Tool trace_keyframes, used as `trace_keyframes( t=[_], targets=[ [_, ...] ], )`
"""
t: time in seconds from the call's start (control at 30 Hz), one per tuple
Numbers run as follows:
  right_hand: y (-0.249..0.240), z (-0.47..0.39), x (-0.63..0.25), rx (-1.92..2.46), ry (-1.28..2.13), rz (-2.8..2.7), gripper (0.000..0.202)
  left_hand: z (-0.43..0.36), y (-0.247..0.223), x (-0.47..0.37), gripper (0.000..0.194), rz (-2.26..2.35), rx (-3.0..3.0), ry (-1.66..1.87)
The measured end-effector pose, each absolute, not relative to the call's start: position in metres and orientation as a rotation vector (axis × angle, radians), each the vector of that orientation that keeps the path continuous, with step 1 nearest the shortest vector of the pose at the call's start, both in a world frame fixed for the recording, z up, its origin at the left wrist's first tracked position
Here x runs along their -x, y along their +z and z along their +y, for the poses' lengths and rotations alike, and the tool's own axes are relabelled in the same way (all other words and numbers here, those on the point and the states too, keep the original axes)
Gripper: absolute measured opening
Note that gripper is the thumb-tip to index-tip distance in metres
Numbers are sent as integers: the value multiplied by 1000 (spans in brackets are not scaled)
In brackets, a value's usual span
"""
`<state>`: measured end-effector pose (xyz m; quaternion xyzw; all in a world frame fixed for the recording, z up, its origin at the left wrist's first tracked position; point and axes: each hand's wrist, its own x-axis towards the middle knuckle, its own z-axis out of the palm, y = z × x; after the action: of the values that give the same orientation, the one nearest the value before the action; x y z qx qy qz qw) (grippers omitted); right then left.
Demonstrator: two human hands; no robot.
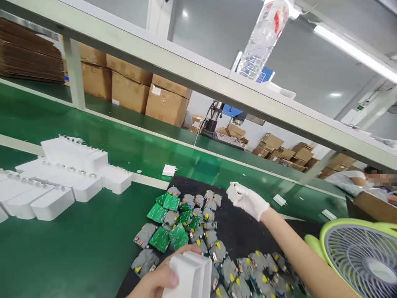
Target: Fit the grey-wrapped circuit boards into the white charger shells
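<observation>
Housings [190, 275], white and smooth, with straight walls, rounded edges and a stepped groove between adjoining parts, held in the bare left hand [159, 279] above the near part of the black mat [245, 231]. The thumb presses on one side and the fingers curl behind; the housings' lower ends are cut off by the view. The right hand [235, 191], in a white glove, is at the far side of the mat, its fingers bent and their tips near the thumb; whether anything is pinched there cannot be told. On the mat lie circuit boards [179, 236], some showing green faces, others grey filler with yellow patches. Left of the mat, white cases [53, 203] stand grouped in rows; right of it is a lime-rimmed fan [366, 252].
</observation>
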<state>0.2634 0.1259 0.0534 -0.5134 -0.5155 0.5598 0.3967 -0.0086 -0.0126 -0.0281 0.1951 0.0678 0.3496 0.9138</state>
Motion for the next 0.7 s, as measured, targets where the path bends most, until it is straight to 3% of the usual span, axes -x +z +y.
trace_keyframes(
  t=[0.13, 0.27, 0.37, 0.53, 0.7],
  targets=[
    [62, 26, -226, 1117, 1530, -1250, 62, -22, -15, 9, 41, 150, -385, 742],
    [59, -35, -189, 893, 1695, -1047, 49, -28, -11, 7, 42, 189, -402, 710],
    [41, -41, -177, 799, 1650, -947, 40, -29, -9, 9, 44, 186, -414, 688],
    [7, -29, -183, 757, 1773, -806, 54, -26, -7, 12, 45, 233, -450, 712],
    [1, -42, -193, 652, 1719, -1074, 46, -25, -6, 12, 45, 297, -435, 700]
  ],
)
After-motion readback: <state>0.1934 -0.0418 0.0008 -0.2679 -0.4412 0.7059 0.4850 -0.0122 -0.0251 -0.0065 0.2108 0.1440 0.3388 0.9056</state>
